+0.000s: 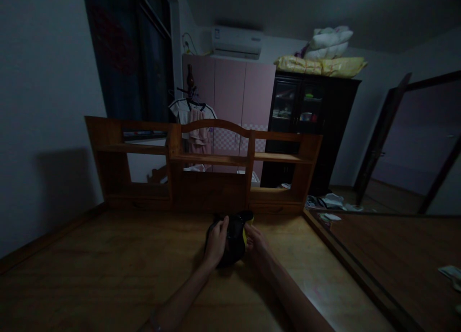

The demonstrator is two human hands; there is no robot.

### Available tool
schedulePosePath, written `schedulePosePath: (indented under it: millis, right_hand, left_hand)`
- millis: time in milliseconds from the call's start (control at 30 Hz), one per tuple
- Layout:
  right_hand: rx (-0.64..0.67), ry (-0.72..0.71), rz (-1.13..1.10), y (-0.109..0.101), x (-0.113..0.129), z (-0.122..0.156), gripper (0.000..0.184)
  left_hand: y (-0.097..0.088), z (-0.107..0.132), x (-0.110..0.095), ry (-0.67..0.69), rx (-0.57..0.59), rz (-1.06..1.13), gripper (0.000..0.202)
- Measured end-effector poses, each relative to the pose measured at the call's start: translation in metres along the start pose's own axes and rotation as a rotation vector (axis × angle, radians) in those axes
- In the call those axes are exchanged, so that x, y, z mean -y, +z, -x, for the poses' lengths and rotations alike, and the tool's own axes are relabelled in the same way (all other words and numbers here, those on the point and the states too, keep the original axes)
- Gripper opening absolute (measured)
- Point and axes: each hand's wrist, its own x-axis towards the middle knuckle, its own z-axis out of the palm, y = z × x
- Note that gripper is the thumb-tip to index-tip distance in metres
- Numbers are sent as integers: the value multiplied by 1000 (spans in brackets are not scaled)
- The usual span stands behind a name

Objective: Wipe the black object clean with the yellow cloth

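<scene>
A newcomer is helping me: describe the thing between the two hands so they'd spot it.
Find the wooden shelf unit, then the light wooden surface in front of it. There, between the left hand and the right hand, is a rounded black object. Its glossy body and yellow edge set it apart from the wood.

Black object [235, 238] partly behind left hand [216, 243]

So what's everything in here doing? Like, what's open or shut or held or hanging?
Black-and-yellow object: held
Left grip: closed on its side
Right grip: at its yellow edge, pinch unclear
Shelf drawers: shut
Pink wardrobe: shut
Dark cabinet: shut
Room door: open
White shirt: hanging
Air conditioner: can't tell if on
</scene>
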Motion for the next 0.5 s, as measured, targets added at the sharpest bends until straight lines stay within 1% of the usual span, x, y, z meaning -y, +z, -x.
schedulePosePath:
  millis: [67, 167, 233, 333, 433, 500]
  right_hand:
    - [-25, 36, -15, 1, 5, 1, 42]
    - [-25, 17, 49, 2, 10, 4, 42]
    - [12, -51, 110, 0, 11, 6, 39]
    - [52, -194, 215, -6, 7, 5, 34]
    - [39, -291, 303, -11, 3, 1, 31]
    - [36, -347, 353, -12, 3, 0, 30]
  left_hand:
    - [-1, 2, -1, -8, 12, 20, 60]
    - [-3, 5, -5, 38, 1, -3, 52]
    - [-4, 8, -8, 101, -11, -45, 45]
    - [-3, 12, -14, 192, 15, -133, 36]
    - [-1, 16, -18, 274, 36, -216, 31]
    - [1, 17, -17, 298, 39, -238, 31]
